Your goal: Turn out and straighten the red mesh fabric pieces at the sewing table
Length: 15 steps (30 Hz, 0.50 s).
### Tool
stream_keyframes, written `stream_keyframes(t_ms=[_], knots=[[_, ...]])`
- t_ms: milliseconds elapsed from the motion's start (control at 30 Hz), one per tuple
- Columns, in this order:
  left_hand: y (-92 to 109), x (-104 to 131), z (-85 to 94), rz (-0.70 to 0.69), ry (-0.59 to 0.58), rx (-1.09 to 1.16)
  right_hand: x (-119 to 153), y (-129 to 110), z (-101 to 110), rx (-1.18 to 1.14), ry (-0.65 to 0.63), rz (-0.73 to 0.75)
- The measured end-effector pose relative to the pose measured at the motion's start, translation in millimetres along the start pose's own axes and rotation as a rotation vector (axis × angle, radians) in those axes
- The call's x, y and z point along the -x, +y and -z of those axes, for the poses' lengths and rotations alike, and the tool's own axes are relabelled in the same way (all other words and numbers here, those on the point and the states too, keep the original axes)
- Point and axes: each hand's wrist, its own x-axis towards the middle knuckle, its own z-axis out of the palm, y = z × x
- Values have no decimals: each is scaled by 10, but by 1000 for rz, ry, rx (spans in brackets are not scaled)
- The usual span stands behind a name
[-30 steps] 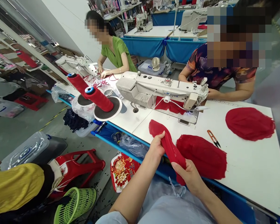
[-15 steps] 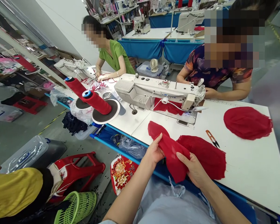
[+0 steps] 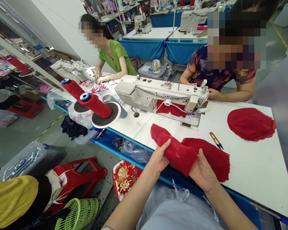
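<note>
A piece of red fabric (image 3: 180, 152) is held up between both hands at the table's near edge. My left hand (image 3: 161, 157) pinches its left part, thumb on top and fingers underneath. At its right end, my right hand (image 3: 203, 172) grips the edge with the thumb raised along it; its fingers are partly behind the cloth. Just beyond lies a second red fabric piece (image 3: 213, 159) on the white table (image 3: 252, 169). Orange-handled thread snips (image 3: 216, 140) rest near that piece, apart from both hands. Farther right is a rounded stack of red cloth (image 3: 251, 124).
A sewing machine (image 3: 158, 91) with red cloth beneath it stands across the table. Red thread cones (image 3: 98, 107) are at the left. One co-worker in green (image 3: 120, 56) and another in a patterned top (image 3: 199, 62) sit opposite. A flowered stool (image 3: 124, 179) stands below.
The held fabric's lower flap has come up and the piece is spread flatter. My right hand has shifted its hold to the cloth's right end. The view has moved slightly.
</note>
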Motion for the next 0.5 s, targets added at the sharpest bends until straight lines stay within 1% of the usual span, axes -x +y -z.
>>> stream_keyframes(t_ms=[33, 100, 167, 233, 333, 500], knots=[[9, 0, -4, -11, 20, 3, 7, 18, 2, 8, -12, 12], [3, -1, -2, -29, 44, 9, 27, 62, -14, 94, -26, 29], [-16, 2, 3, -32, 42, 13, 45, 103, -44, 195, 8, 48], [-31, 10, 4, -17, 15, -3, 56, 129, -69, 251, 56, 77], [-31, 18, -2, -4, -29, -53, 59, 142, -76, 296, 72, 122], [-16, 5, -30, -35, -17, -40, 37, 142, -90, 316, 64, 141]])
